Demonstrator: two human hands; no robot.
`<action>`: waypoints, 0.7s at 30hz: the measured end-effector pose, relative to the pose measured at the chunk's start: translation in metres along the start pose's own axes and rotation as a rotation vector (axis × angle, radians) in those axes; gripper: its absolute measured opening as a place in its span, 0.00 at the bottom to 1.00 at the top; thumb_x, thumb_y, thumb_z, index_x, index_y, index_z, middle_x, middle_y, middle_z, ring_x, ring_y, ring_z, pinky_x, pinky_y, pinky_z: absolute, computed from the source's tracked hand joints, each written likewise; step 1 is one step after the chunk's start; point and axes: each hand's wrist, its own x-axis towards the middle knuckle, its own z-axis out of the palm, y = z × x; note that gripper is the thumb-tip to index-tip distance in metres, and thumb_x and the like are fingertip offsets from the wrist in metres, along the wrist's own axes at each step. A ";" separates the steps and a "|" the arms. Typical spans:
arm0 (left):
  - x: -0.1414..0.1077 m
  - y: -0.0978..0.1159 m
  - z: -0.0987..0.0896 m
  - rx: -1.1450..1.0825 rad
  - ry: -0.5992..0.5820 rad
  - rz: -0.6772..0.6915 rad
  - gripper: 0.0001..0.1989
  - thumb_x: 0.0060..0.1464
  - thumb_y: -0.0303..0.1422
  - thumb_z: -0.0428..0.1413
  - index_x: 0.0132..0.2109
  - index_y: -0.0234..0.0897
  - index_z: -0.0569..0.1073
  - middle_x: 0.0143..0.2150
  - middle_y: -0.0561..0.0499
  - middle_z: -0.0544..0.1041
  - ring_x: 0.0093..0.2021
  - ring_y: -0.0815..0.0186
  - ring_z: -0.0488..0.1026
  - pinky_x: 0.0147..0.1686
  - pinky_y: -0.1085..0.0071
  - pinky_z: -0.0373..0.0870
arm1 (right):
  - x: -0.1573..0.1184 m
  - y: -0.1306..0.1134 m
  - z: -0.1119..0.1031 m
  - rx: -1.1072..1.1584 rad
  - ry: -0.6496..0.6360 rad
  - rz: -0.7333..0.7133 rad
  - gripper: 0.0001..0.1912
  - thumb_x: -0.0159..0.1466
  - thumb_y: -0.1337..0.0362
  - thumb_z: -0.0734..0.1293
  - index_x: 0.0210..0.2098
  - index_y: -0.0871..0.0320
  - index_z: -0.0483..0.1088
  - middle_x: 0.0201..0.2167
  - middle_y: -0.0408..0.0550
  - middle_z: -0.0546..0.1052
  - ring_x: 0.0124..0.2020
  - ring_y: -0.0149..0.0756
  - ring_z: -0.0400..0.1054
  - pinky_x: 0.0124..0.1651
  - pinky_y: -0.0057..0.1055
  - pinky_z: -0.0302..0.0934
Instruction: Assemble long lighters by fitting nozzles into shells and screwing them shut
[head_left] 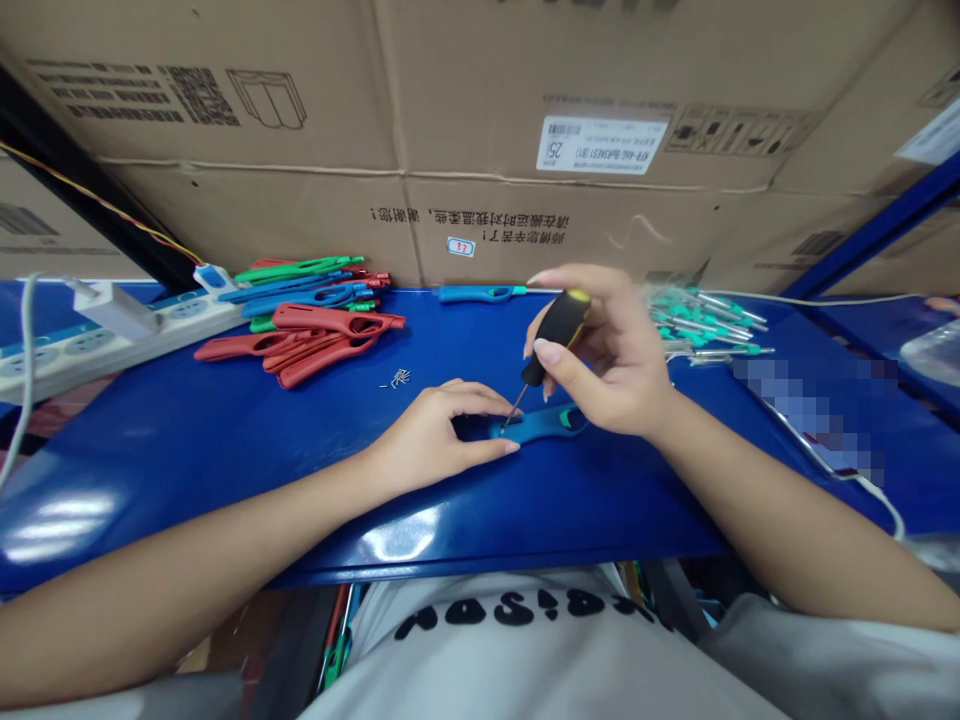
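Observation:
A screwdriver (pixel 559 335) with a black and yellow handle is gripped in my right hand (pixel 619 360), its shaft slanting down to the left. The tip meets a blue lighter handle (pixel 536 428) lying flat on the table. My left hand (pixel 431 430) pinches the left end of that handle between thumb and fingers, which hide part of it. A teal piece (pixel 568 418) shows in the opening at its right end. Left of and beyond my left hand lies a small heap of screws (pixel 401 377).
On the blue table (pixel 262 470), red, blue and green lighter casings (pixel 322 335) are piled at left beside a power strip (pixel 187 315). Another blue lighter (pixel 480 293) lies at the back. Metal rods with teal parts (pixel 705 320) and a phone (pixel 810 420) lie right. Cardboard boxes (pixel 300 210) stand behind.

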 end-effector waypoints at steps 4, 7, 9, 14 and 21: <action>-0.001 0.000 -0.001 0.067 -0.036 0.012 0.19 0.51 0.36 0.68 0.51 0.42 0.80 0.48 0.50 0.81 0.50 0.60 0.75 0.55 0.60 0.70 | -0.002 0.002 0.001 -0.086 -0.017 -0.002 0.23 0.69 0.57 0.65 0.62 0.48 0.59 0.48 0.50 0.74 0.35 0.33 0.73 0.32 0.31 0.75; -0.002 0.000 0.000 0.096 -0.056 0.010 0.20 0.51 0.36 0.68 0.52 0.42 0.79 0.49 0.49 0.81 0.51 0.59 0.74 0.56 0.59 0.69 | -0.003 0.002 0.001 -0.118 -0.029 0.001 0.24 0.70 0.56 0.64 0.63 0.48 0.58 0.50 0.51 0.74 0.35 0.33 0.73 0.31 0.31 0.75; -0.002 -0.001 0.000 0.102 -0.056 0.008 0.20 0.51 0.34 0.68 0.51 0.42 0.79 0.49 0.49 0.81 0.51 0.59 0.74 0.56 0.59 0.69 | -0.004 0.003 0.002 -0.118 -0.033 0.002 0.23 0.70 0.57 0.64 0.63 0.48 0.58 0.50 0.51 0.74 0.35 0.33 0.73 0.30 0.29 0.74; -0.002 -0.003 0.001 0.112 -0.074 0.016 0.19 0.52 0.33 0.67 0.52 0.41 0.78 0.50 0.50 0.81 0.52 0.59 0.74 0.56 0.59 0.68 | -0.005 0.005 0.005 -0.104 -0.060 -0.010 0.23 0.69 0.60 0.65 0.61 0.51 0.59 0.53 0.52 0.73 0.34 0.31 0.72 0.30 0.27 0.73; -0.003 -0.005 0.003 0.117 -0.070 0.044 0.13 0.53 0.31 0.65 0.47 0.40 0.78 0.47 0.51 0.81 0.50 0.60 0.75 0.55 0.61 0.69 | -0.002 0.003 0.004 -0.091 -0.147 -0.035 0.26 0.69 0.59 0.64 0.65 0.51 0.55 0.52 0.52 0.73 0.39 0.34 0.73 0.35 0.31 0.74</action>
